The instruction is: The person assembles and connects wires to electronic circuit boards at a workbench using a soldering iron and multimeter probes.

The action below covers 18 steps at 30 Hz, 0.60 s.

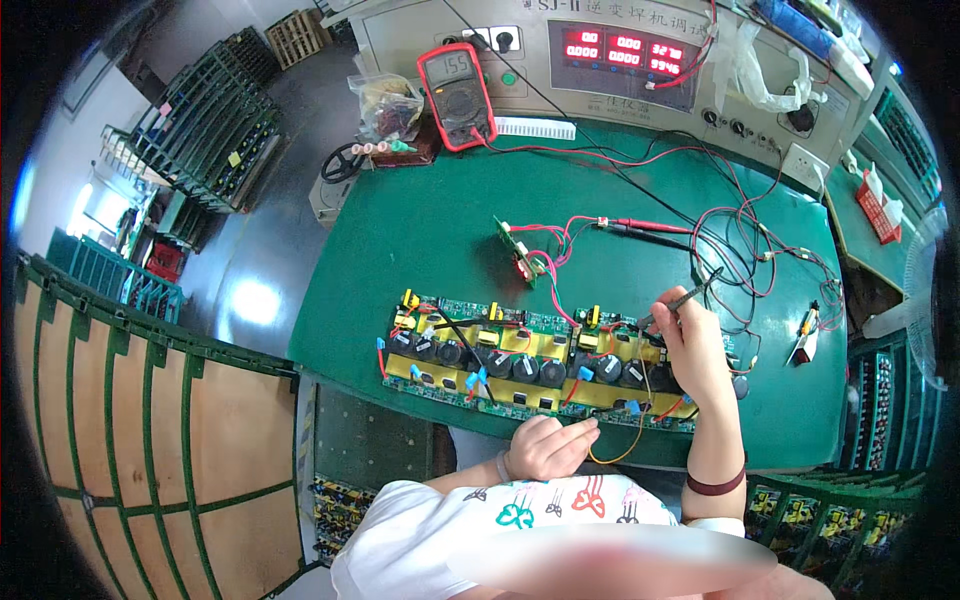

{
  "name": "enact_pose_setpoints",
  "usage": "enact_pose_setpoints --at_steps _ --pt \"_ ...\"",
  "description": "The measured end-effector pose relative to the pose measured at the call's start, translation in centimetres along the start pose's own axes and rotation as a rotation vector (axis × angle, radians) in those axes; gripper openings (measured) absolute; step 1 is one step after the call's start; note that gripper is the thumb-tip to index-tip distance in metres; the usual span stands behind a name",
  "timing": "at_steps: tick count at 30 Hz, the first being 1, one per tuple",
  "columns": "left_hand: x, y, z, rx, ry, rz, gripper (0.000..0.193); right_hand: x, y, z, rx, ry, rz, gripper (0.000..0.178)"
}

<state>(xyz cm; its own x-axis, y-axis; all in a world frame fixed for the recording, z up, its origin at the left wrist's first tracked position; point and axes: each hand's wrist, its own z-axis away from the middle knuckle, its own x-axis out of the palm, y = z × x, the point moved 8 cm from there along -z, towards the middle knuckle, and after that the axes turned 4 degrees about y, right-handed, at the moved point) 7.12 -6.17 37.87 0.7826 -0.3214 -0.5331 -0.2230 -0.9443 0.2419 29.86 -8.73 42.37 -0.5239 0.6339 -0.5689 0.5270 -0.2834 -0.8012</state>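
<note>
A row of long green circuit boards [462,395] with yellow parts and black round capacitors lies along the near side of the table. My right hand [690,340] is over its right part, closed on a slim dark tool [688,299]; whether it is tweezers or a probe I cannot tell. My left hand [550,447] is at the boards' front edge, fingers pinched together; what they hold is hidden. Beside its fingertips loops a thin yellow wire [625,452]. Behind the boards, a small upright circuit board [518,252] connects by pink wires [552,275].
A red multimeter [458,97] leans at the back left near a bagged bundle [387,108]. Red and black test probes [645,225] lie mid-table. Tangled leads [745,235] spread at right, by a small white-and-red object [805,345]. A test console [640,60] stands behind.
</note>
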Motion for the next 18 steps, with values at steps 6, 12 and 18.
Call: enact_pose_setpoints --at_steps 6,12,18 --pt "0.3 0.0 0.2 -0.009 0.017 -0.016 0.023 0.0 0.5 0.1 -0.031 0.021 0.003 0.015" --pt "0.9 0.4 -0.6 0.03 -0.092 -0.052 0.027 -5.2 0.6 2.7 -0.042 0.385 -0.459 0.017" --pt "1.6 4.2 -2.9 0.212 -0.12 0.159 0.028 -12.5 5.2 8.0 -0.038 0.314 -0.891 0.036"
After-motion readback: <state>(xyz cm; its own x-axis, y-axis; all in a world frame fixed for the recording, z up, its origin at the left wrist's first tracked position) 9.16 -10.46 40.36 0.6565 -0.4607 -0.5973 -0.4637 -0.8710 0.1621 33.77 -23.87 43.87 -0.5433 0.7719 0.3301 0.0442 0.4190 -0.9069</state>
